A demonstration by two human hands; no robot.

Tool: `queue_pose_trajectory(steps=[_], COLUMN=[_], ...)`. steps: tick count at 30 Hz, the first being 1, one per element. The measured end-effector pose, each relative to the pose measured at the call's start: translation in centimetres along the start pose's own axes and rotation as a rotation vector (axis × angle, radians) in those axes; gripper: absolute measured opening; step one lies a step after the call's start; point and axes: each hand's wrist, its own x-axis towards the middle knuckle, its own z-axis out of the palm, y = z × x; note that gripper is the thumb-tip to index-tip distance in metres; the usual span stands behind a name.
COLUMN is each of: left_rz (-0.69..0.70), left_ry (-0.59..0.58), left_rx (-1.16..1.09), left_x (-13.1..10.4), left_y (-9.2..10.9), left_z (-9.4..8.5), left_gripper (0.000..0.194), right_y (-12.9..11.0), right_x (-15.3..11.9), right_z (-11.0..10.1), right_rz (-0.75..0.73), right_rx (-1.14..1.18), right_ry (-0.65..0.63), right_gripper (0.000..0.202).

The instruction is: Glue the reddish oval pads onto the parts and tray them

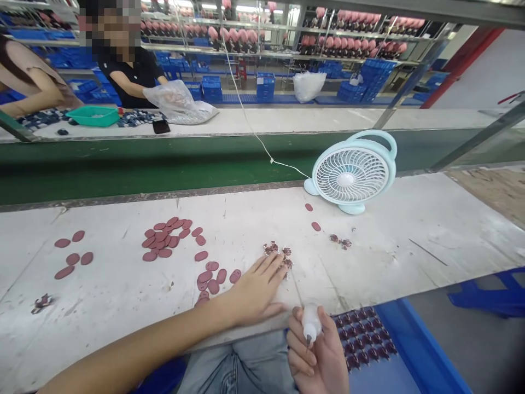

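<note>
My left hand [260, 287] lies palm down on the white table [135, 306], fingers spread, its fingertips touching a small cluster of dark red and white pieces [271, 248]. In my right hand [315, 350], at the table's front edge, is a small white bottle [311, 323] with a thin metal tip pointing down toward me. Flat dark red ovals [213, 286] lie just left of my left hand. A larger group of the same ovals [161, 236] sits farther left, and a few more [73, 259] are at the far left.
A light blue fan [345, 179] stands at the back right, its white cord running up. Below the table's front edge, a blue tray [418, 345] holds rows of dark red pieces [365, 334]. Across a green divider [164, 164], two people sit by a green basket [93, 116].
</note>
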Motion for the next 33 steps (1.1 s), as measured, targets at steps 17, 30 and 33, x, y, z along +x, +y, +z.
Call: queue_pose_trajectory(steps=[17,30,33], left_rz=[-0.201,-0.304,-0.413], left_ry=[0.010,0.054,0.151], left_rx=[-0.064,-0.354,-0.819], left_x=[-7.0,-6.2,-7.3], left_y=[-4.5,-5.0,-2.5], left_z=[-4.9,-6.3,-5.4], left_gripper=[0.032,0.024,0.010], right_y=[-0.6,0.7,1.0], right_x=[-0.1,0.3,0.3], right_z=[-0.5,0.4,0.6], right_rz=[-0.018,-0.041,-0.079], right_rx=[0.008,-0.101,-0.131], right_ry=[0.135,0.168,0.190], right_gripper=[0.036,0.037,0.044])
